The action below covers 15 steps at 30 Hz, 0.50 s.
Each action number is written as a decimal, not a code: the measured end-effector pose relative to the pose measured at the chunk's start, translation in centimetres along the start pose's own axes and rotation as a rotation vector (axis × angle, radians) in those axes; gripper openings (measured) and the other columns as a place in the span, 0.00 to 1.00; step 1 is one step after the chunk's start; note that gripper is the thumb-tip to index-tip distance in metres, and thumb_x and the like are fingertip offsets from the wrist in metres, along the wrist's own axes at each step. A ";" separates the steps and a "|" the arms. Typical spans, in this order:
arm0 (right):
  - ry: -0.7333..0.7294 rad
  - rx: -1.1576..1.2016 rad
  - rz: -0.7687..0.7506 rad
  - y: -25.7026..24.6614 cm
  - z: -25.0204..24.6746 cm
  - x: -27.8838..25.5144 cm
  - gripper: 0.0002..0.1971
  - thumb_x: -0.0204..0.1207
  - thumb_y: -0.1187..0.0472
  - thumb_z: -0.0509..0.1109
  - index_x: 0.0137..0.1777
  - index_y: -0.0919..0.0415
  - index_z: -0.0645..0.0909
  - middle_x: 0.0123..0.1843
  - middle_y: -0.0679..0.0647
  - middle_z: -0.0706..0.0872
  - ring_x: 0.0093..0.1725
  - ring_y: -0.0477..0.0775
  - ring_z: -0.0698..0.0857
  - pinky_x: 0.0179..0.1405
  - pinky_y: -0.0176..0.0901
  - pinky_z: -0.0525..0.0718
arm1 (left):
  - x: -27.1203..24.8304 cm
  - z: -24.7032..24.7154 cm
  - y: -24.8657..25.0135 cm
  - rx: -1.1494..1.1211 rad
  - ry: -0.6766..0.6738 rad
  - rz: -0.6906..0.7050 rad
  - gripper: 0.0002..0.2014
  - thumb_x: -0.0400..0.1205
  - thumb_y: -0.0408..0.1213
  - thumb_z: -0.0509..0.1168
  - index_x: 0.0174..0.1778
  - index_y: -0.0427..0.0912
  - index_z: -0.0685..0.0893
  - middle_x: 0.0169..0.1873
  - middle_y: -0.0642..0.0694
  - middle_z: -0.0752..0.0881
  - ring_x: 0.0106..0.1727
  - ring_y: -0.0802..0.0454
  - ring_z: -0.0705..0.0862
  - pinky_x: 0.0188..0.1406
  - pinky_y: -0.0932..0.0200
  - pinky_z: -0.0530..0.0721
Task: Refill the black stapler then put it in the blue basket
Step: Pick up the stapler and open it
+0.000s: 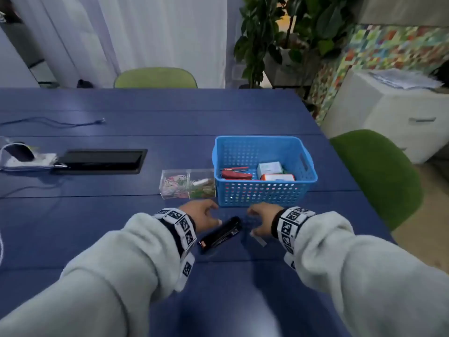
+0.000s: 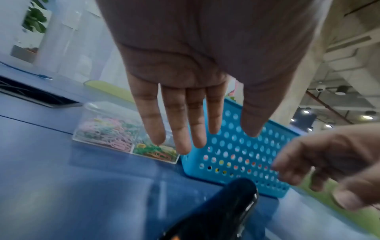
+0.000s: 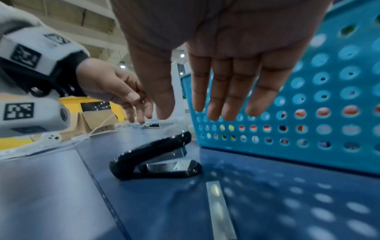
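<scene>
The black stapler [image 1: 220, 234] lies on the blue table [image 1: 121, 227] between my two hands, just in front of the blue basket [image 1: 263, 195]. It also shows in the right wrist view as the black stapler [image 3: 153, 157], lying with its jaws slightly apart. A silver strip of staples [image 3: 219, 209] lies on the table right of it, also seen as the strip [image 1: 260, 240]. My left hand [image 1: 202, 216] hovers left of the stapler, fingers straight, holding nothing. My right hand [image 1: 261, 221] hovers to its right, fingers relaxed and empty.
The basket holds a red stapler [image 1: 235, 174] and small boxes [image 1: 273, 171]. A clear box of coloured paper clips [image 1: 187, 183] stands left of it. Further left are a black cable hatch [image 1: 102, 160] and a white power strip [image 1: 29, 160]. Green chairs [image 1: 379, 176] flank the table.
</scene>
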State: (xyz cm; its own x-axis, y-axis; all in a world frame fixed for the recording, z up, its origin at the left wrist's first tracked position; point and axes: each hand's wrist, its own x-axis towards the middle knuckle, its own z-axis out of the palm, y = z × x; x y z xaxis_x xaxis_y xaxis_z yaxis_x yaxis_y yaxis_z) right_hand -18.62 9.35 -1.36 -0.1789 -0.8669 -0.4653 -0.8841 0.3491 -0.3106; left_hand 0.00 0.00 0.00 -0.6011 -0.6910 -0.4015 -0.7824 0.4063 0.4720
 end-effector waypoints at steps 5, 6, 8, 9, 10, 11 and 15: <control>-0.084 -0.062 0.018 -1.1 1.5 3.1 0.29 0.62 0.57 0.78 0.65 0.53 0.76 0.65 0.55 0.84 0.62 0.58 0.83 0.64 0.48 0.82 | 1.8 3.0 0.6 0.095 -0.143 0.009 0.26 0.72 0.49 0.71 0.65 0.49 0.76 0.60 0.45 0.86 0.61 0.45 0.84 0.63 0.53 0.82; -0.100 -0.079 0.014 -1.3 1.7 3.4 0.29 0.62 0.57 0.78 0.64 0.53 0.77 0.65 0.56 0.83 0.63 0.59 0.82 0.65 0.49 0.82 | 2.1 3.6 0.6 0.100 -0.145 0.017 0.24 0.71 0.49 0.71 0.63 0.50 0.78 0.60 0.45 0.86 0.60 0.44 0.84 0.61 0.53 0.82; -0.120 -0.123 -0.016 -1.7 2.1 4.2 0.29 0.63 0.57 0.78 0.65 0.53 0.76 0.66 0.57 0.81 0.65 0.60 0.80 0.67 0.47 0.79 | 2.4 4.3 0.7 0.120 -0.134 0.027 0.22 0.71 0.47 0.71 0.61 0.49 0.78 0.59 0.44 0.86 0.60 0.43 0.83 0.59 0.52 0.82; -0.142 -0.144 -0.022 -2.0 2.4 4.7 0.28 0.64 0.56 0.78 0.66 0.53 0.76 0.66 0.58 0.81 0.64 0.60 0.80 0.66 0.47 0.78 | 2.5 4.6 0.7 0.121 -0.127 0.022 0.22 0.71 0.46 0.70 0.61 0.48 0.78 0.59 0.43 0.86 0.61 0.42 0.83 0.58 0.52 0.82; -0.166 -0.164 -0.026 -2.4 2.7 5.1 0.27 0.65 0.55 0.77 0.65 0.54 0.75 0.66 0.58 0.80 0.64 0.60 0.81 0.64 0.47 0.78 | 2.6 4.9 0.6 0.111 -0.120 0.026 0.21 0.72 0.45 0.69 0.61 0.47 0.78 0.59 0.43 0.86 0.61 0.42 0.83 0.57 0.52 0.81; -0.190 -0.186 -0.031 -2.6 3.0 5.4 0.26 0.67 0.54 0.76 0.65 0.54 0.75 0.66 0.59 0.79 0.63 0.61 0.81 0.62 0.47 0.79 | 2.6 5.1 0.6 0.097 -0.113 0.031 0.20 0.73 0.45 0.69 0.60 0.47 0.78 0.59 0.43 0.86 0.61 0.42 0.83 0.56 0.52 0.81; -0.188 -0.188 -0.042 -2.9 3.6 6.0 0.24 0.67 0.54 0.76 0.63 0.55 0.76 0.64 0.60 0.80 0.61 0.61 0.81 0.60 0.47 0.79 | 2.5 4.9 0.2 0.032 -0.089 0.057 0.18 0.72 0.42 0.69 0.58 0.48 0.80 0.56 0.44 0.87 0.58 0.42 0.84 0.53 0.53 0.82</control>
State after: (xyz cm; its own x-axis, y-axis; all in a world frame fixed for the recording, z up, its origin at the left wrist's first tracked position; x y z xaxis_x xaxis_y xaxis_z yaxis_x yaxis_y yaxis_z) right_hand -15.58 4.42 -6.20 -0.0721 -0.7919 -0.6064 -0.9568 0.2266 -0.1821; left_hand -2.46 1.32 -4.79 -0.6559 -0.6107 -0.4436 -0.7504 0.4636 0.4711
